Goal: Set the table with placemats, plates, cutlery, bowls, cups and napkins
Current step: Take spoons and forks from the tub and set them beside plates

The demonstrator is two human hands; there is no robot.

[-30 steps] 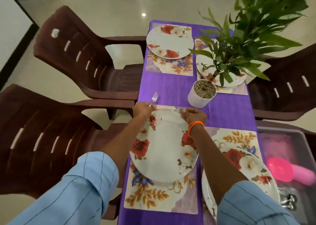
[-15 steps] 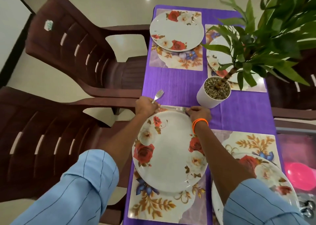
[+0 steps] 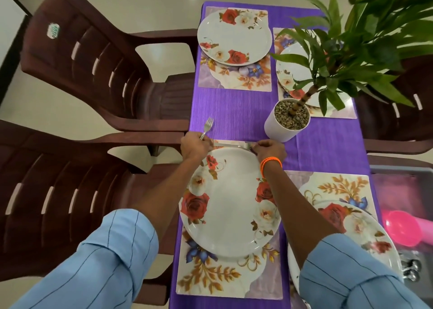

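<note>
Just above the middle of the frame, a fork (image 3: 207,126) is gripped in the left hand (image 3: 195,146), its prongs pointing up and away over the purple tablecloth (image 3: 229,111). A second piece of cutlery (image 3: 230,145), flat on the placemat (image 3: 228,273) beyond the near plate (image 3: 229,203), is pinched at its right end by the right hand (image 3: 269,149); whether it is a knife or a fork cannot be told. An orange band (image 3: 270,163) is worn on that wrist.

Close to the right hand, a white pot (image 3: 284,125) filled with pebbles is stood on the cloth, and the plate (image 3: 290,74) at the upper right is partly hidden by its green leaves (image 3: 356,41). Another plate (image 3: 234,36) is set on a mat at the top centre, and a fourth (image 3: 365,229) at the lower right is partly covered by a blue sleeve.

The narrow table is flanked by dark brown plastic chairs (image 3: 82,57) on the left and right. At the right edge, a grey tub (image 3: 403,175) with pink cups (image 3: 403,226) and some metal pieces is seen. Pale glossy flooring is visible at the top.
</note>
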